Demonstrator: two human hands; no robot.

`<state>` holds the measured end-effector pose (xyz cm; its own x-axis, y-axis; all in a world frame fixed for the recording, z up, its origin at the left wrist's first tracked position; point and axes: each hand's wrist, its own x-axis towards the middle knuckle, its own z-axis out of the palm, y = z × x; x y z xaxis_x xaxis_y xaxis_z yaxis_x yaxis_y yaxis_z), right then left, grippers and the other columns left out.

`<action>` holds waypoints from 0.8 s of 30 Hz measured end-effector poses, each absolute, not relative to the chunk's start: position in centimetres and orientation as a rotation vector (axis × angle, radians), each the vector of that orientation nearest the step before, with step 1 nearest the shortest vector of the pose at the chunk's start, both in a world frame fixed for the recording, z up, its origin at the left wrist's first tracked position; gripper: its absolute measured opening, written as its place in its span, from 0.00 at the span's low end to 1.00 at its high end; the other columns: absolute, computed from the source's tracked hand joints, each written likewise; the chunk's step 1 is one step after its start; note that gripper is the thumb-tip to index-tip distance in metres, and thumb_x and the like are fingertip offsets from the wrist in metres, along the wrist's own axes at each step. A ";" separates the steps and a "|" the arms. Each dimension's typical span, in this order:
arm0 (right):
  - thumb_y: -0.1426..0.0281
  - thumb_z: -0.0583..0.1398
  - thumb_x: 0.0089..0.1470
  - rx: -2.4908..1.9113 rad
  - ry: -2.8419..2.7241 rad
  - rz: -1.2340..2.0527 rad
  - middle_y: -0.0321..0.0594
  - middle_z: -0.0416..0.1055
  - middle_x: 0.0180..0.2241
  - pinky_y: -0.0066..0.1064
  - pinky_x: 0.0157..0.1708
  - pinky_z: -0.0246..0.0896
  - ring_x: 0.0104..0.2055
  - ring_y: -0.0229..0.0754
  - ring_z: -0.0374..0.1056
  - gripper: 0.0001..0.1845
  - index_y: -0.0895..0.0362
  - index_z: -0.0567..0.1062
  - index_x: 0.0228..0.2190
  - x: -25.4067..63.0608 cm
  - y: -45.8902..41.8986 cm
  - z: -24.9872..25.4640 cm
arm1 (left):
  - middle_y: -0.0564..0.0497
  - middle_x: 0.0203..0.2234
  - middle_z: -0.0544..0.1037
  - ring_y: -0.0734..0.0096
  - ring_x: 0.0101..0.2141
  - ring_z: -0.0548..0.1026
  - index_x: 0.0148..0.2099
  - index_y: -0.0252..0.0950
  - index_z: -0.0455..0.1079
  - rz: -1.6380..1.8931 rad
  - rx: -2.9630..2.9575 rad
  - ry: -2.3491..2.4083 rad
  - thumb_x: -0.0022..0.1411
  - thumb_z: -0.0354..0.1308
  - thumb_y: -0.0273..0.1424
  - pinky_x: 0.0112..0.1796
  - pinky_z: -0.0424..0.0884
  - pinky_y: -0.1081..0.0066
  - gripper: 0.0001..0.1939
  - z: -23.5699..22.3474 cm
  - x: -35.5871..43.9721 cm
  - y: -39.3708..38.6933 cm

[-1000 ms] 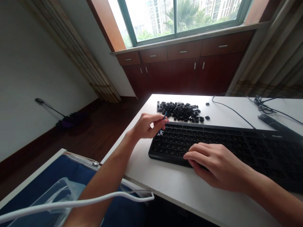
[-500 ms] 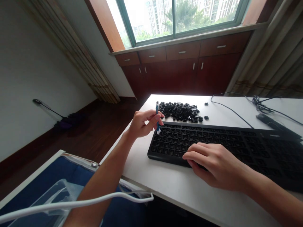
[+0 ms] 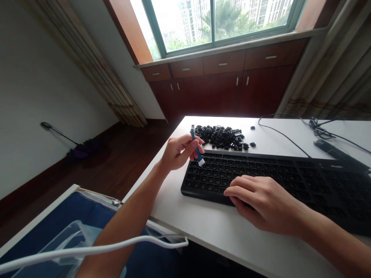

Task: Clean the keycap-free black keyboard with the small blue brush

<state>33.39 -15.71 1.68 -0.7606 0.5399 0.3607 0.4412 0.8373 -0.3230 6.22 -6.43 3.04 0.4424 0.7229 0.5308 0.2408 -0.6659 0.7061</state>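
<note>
Between the thumb and fingers of my left hand [image 3: 180, 151] is a slim blue cleaning brush [image 3: 199, 157]. Its white bristles point down at the upper left part of a black keyboard [image 3: 199, 192]; whether they touch it I cannot tell. The keyboard has its keycaps off, and rows of bare key sockets show. My right hand [image 3: 261, 200] grips the keyboard's front edge, fingers on top and thumb at the front side. Behind the keyboard lies a heap of loose black keycaps [image 3: 223, 136].
Two keycaps lie apart from the heap, one of them a small keycap [image 3: 252, 144]. A black cable [image 3: 282, 133] runs over the white table [image 3: 185, 216] to a tangled bundle at the right. At lower left are a blue fabric bin [image 3: 72, 208] and a white bar [image 3: 116, 247].
My left hand has shifted slightly to the right, and the brush has tilted, its bristle end swinging right across the sockets. My right hand and the keyboard have hardly moved.
</note>
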 end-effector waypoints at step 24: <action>0.75 0.53 0.61 -0.734 -2.583 0.311 0.41 0.73 0.39 0.32 0.35 0.61 0.38 0.39 0.67 0.13 0.56 0.73 0.45 33.5 -15.7 1.6 | 0.47 0.29 0.80 0.79 0.23 0.75 0.43 0.30 0.73 1.250 2.403 0.822 0.67 0.54 0.29 0.25 0.74 0.78 0.09 2.8 7.0 -6.5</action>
<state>33.46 -15.71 1.60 -0.7649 0.5432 0.3463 0.4453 0.8343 -0.3251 7.00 -6.47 2.83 0.4547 0.6164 0.6429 0.3463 -0.7874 0.5100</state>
